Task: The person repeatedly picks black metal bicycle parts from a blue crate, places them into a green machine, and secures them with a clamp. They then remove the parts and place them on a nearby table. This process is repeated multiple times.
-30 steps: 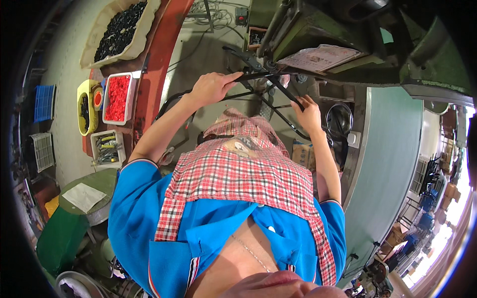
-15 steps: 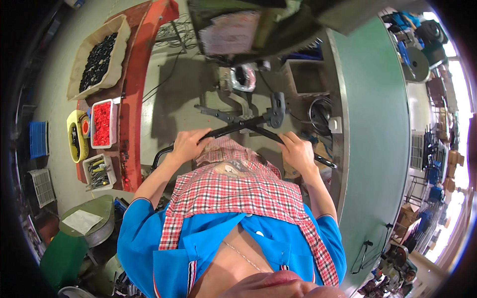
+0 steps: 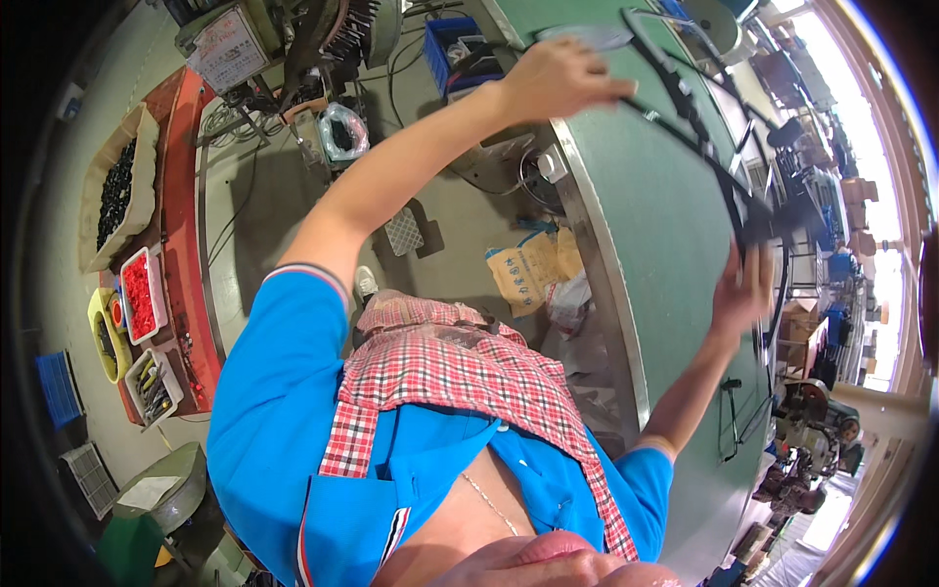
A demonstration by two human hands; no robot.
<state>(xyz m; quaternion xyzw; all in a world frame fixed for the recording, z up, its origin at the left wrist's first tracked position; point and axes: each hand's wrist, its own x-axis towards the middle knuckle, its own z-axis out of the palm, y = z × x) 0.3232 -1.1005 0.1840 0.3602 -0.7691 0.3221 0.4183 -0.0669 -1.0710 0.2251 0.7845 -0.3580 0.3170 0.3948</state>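
Observation:
A black tubular metal frame (image 3: 717,166), with crossing bars, is held up over the green-topped workbench (image 3: 626,235) on my right and looks smeared by motion. My left hand (image 3: 562,80) is stretched across to the bench's far part, its fingers closed around one end of a bar. Nearer me, by the bench's outer edge, my right hand (image 3: 741,292) grips the frame close to a dark joint piece; its fingers are blurred. Part of the frame overlaps other dark tubing behind it, so its full outline cannot be made out.
A machine (image 3: 264,59) stands ahead on the left, above a clear-wrapped ring (image 3: 342,132). On the left, a red bench (image 3: 196,293) bears bins of black and red parts. A blue crate (image 3: 440,59) and brown sacks (image 3: 523,274) lie beside the green bench.
Both hands have swung from in front of me to over the green bench on my right, carrying the black frame away from the machine. My body has turned right.

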